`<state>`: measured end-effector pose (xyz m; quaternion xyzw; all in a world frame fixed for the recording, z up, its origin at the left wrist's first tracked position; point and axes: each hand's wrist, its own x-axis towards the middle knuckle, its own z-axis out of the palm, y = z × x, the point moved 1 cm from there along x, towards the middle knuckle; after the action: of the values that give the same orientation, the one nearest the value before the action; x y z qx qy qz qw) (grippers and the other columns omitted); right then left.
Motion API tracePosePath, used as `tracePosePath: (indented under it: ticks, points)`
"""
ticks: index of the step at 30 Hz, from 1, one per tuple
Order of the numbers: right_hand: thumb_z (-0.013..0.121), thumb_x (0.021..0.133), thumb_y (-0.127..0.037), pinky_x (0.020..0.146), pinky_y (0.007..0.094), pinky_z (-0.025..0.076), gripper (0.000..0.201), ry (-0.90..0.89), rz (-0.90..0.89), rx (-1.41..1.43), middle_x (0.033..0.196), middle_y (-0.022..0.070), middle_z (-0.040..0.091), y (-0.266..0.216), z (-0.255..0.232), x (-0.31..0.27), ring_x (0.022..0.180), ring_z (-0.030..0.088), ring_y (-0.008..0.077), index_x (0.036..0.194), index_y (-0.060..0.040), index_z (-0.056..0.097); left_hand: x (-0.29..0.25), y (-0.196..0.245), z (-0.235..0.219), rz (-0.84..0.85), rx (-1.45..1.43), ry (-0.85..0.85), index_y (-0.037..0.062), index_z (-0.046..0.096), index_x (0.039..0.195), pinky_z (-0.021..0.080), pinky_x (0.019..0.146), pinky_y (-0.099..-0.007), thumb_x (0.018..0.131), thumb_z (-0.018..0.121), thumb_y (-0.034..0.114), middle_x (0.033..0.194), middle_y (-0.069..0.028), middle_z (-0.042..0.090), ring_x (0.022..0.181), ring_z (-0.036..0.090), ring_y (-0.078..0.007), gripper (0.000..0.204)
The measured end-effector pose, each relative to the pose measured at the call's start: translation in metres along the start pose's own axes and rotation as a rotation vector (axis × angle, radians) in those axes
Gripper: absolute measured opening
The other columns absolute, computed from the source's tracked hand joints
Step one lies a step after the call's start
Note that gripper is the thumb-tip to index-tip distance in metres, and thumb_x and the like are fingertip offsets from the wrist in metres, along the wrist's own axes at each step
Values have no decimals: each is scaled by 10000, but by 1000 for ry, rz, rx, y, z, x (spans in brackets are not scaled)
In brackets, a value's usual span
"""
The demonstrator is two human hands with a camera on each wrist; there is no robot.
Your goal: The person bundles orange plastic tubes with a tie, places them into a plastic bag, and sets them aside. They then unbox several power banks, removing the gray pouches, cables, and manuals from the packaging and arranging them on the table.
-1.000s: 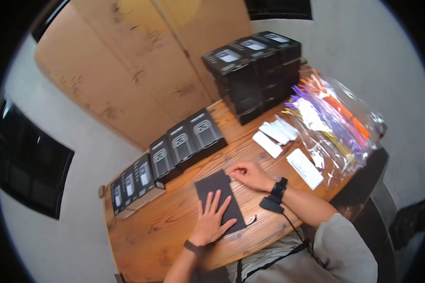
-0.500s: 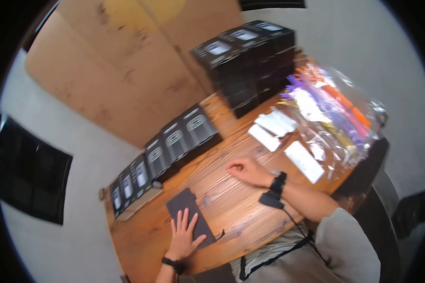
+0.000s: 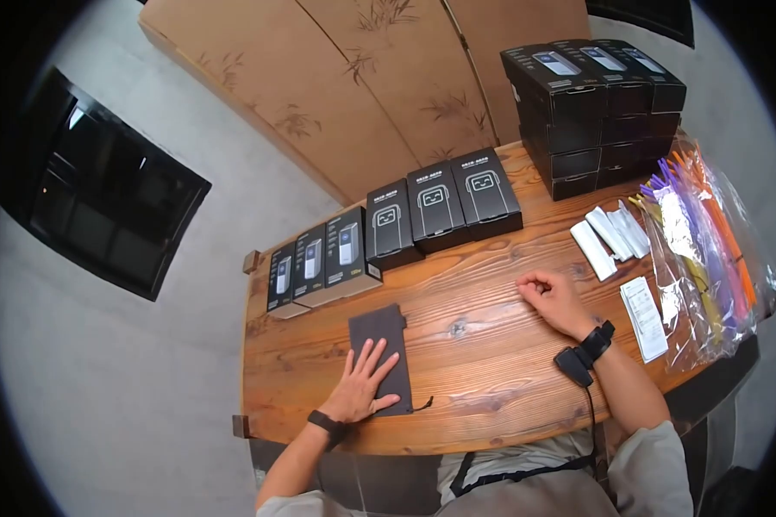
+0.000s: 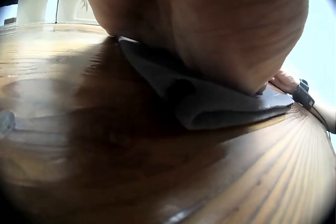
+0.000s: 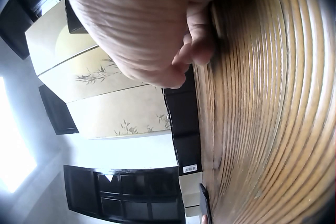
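A dark grey drawstring pouch (image 3: 375,324) lies flat on the wooden table, its cord and small black toggle at the near right corner. My left hand (image 3: 362,386) rests palm down on it, fingers spread and straight. In the left wrist view the palm (image 4: 205,29) covers much of the pouch (image 4: 226,103), whose folded edge shows. My right hand (image 3: 558,303) rests on the bare wood to the right, apart from the pouch, with loosely curled fingers and nothing held. The right wrist view shows this hand (image 5: 142,29) low against the table, thumb close to the fingers.
A row of black boxes (image 3: 388,224) lines the table's back left edge. Stacked black boxes (image 3: 575,129) stand at the back right. White packets (image 3: 593,250), a folded paper sheet (image 3: 643,319) and a clear bag of colourful strips (image 3: 707,250) lie at the right.
The pouch has slid left across the table under my left hand, away from my right hand, which stays about where it was. The head view has turned, shifting the whole scene.
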<state>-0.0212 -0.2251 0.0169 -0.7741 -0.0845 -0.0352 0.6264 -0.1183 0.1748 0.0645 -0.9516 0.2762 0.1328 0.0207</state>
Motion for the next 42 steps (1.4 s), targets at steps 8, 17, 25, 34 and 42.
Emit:
tracePosePath:
  ticks: [8,17,25,34,42]
  points:
    - [681,876,-109,606,211,431,156,-8,6,-21,775,6,651,-8,-1,-1,673,517,53,956,22,707,-10,-9,-4,-3,-2,-20,156,309,1523,164,1159,-592,908,502,618,1608,-161,167,1479,132,-392,793]
    - [675,883,-119,600,211,424,153,-14,-5,-26,790,5,667,-6,-2,-2,682,528,50,948,15,708,-32,-22,-6,-25,26,-43,159,326,1515,178,1166,-571,900,504,626,1602,-159,188,1475,152,-386,793]
    - [683,856,-81,580,207,423,114,5,-22,14,742,3,636,-5,-2,-2,639,505,47,900,24,696,-56,-40,-25,-82,-34,-121,136,346,1501,213,1157,-572,849,630,581,1585,-167,234,1468,192,-378,839]
    - [695,855,-88,574,213,423,126,-2,7,18,723,5,616,-7,-2,-3,637,507,46,904,28,700,19,29,-83,66,-373,236,68,515,1367,377,1102,-424,853,728,235,1453,-186,443,1343,425,-371,582]
    - [681,868,-97,604,216,441,139,11,-8,-3,745,10,633,-3,-2,-4,664,529,59,934,24,701,133,123,-65,422,-1069,236,52,474,1415,383,1101,-405,918,657,159,1481,-154,435,1342,455,-312,541]
